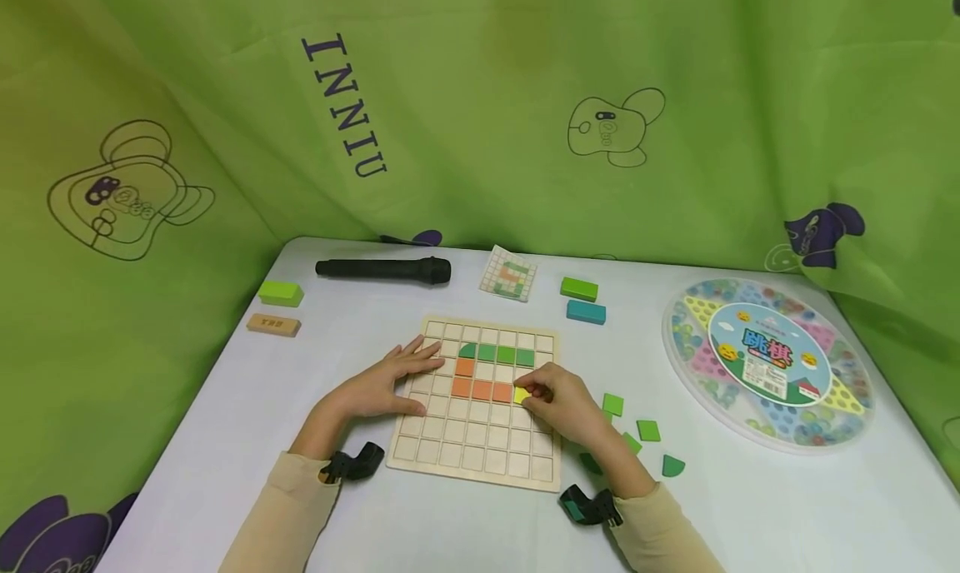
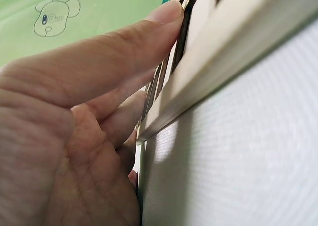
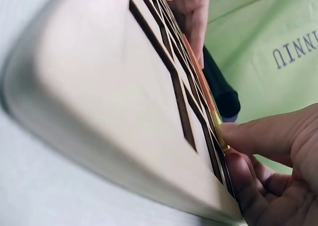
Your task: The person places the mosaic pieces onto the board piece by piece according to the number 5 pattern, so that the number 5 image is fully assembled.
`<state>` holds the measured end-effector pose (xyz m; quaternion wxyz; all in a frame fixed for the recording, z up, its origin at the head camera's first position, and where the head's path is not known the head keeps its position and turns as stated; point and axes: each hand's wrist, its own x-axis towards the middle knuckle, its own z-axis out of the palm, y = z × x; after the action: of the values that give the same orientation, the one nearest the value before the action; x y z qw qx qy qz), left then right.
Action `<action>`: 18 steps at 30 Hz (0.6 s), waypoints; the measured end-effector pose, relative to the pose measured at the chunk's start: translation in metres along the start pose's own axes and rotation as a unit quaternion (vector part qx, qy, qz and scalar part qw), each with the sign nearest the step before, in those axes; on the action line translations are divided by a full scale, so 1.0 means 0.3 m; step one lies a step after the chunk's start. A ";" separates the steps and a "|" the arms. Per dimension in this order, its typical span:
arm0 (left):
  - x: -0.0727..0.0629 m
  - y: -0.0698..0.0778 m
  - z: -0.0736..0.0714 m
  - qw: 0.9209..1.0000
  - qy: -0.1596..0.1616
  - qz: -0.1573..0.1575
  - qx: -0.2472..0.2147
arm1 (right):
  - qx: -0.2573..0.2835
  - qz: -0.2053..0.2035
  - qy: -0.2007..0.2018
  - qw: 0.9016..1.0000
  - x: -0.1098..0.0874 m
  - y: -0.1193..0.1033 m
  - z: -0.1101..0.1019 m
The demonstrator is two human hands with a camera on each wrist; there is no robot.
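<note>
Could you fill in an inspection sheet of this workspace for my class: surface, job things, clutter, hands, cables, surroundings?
Surface: white tabletop.
Job things: gridded board with green tiles, orange tiles and a yellow tile; loose green pieces to its right; pattern card beyond it.
Clutter: black microphone, four blocks, round game box.
Hands: left hand lies across the board's left edge, fingers spread; right hand pinches the yellow tile.
Cables: nothing seen.
Surroundings: green curtain with purple lettering and cartoon prints.

We read "INNIU" on the green curtain [image 1: 480, 140] and "跳棋" on the round box [image 1: 765, 302]; the wooden block's [image 1: 262, 324] characters were too small.
</note>
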<state>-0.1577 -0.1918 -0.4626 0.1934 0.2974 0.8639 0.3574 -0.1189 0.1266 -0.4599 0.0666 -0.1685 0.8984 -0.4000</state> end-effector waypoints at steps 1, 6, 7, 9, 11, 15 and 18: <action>-0.001 -0.001 0.000 1.000 0.000 0.000 0.000 | 0.000 0.002 -0.001 1.000 -0.001 -0.003 0.000; -0.005 -0.002 0.000 1.000 0.002 0.003 0.000 | -0.003 -0.002 -0.004 1.000 -0.003 -0.002 0.002; -0.005 -0.002 0.000 1.000 0.003 0.004 0.000 | -0.003 -0.006 -0.003 1.000 -0.004 0.000 0.001; -0.004 -0.002 0.001 1.000 0.004 0.006 0.000 | 0.000 -0.015 -0.004 1.000 -0.005 0.002 -0.003; -0.004 -0.002 0.001 1.000 0.005 0.008 0.003 | 0.008 -0.023 -0.008 1.000 -0.005 0.007 -0.008; -0.005 -0.001 0.003 1.000 0.009 0.018 0.002 | 0.036 -0.028 -0.018 0.999 -0.010 0.018 -0.027; -0.006 0.001 0.002 1.000 0.011 0.026 0.004 | 0.054 -0.021 -0.015 0.998 -0.024 0.023 -0.058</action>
<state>-0.1560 -0.1924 -0.4626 0.1736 0.3169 0.8593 0.3619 -0.1183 0.1455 -0.4536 0.0806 -0.1891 0.8705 -0.4471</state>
